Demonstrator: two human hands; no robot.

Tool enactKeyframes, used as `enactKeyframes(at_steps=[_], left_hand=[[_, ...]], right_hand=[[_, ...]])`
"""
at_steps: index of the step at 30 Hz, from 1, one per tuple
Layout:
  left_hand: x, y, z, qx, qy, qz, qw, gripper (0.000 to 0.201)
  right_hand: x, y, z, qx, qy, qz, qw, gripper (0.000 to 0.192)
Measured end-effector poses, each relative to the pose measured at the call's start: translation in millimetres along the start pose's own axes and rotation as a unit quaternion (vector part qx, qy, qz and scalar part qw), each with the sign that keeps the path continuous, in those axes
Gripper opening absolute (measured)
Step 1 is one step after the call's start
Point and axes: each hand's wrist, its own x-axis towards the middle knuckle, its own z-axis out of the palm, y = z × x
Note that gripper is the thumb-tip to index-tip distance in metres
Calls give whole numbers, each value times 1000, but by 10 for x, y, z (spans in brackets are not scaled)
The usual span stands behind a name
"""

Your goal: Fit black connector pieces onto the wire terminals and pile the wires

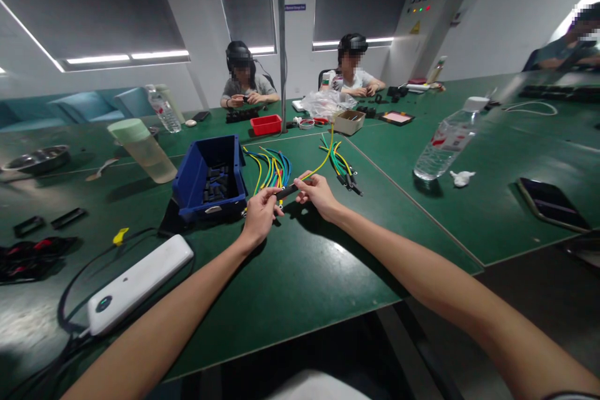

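Yellow wire pinched between both hands over the green table

Yellow wire held up just above the table, near the middle, running from the hands away toward the far side. Black sleeve on its near end, gripped between fingertips of the left hand, fingers closed in a pinch. Right hand just beside, likewise pinching the wire where it leaves the sleeve, fingers curled tight. Hands nearly touching, both forearms stretched out from the near edge.

Just behind the hands, a fan of loose wires in yellow, green and blue lying flat. To the right of that, a second bundle with black ends. Left of the hands, touching nothing held, a blue bin with small black parts inside. Farther left, a pale green cup tilted by the lens. Near left, a white power bank with a black cable. Right, a water bottle, a crumpled tissue and a phone lying flat. Far side: a red tray, a cardboard box, and two people seated, hands busy with small dark items.
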Motion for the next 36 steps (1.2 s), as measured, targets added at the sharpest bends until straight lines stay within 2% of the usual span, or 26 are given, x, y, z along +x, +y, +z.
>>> enactKeyframes(at_steps=[10,18,22,27,36], left_hand=[[3,-65,-7,16,10,7,1000,28],[-4,-27,-4,15,10,14,1000,25],[-11,-16,7,19,5,13,1000,26],[-24,11,3,28,-15,15,999,28],[-31,17,-4,39,-55,24,997,32]], right_hand=[[12,18,25,-22,2,-19,1000,35],[-1,23,19,-54,-10,-21,998,37],[-23,61,40,-72,-17,-45,996,37],[-30,52,63,-82,10,-63,995,37],[20,82,4,-96,18,-55,994,44]])
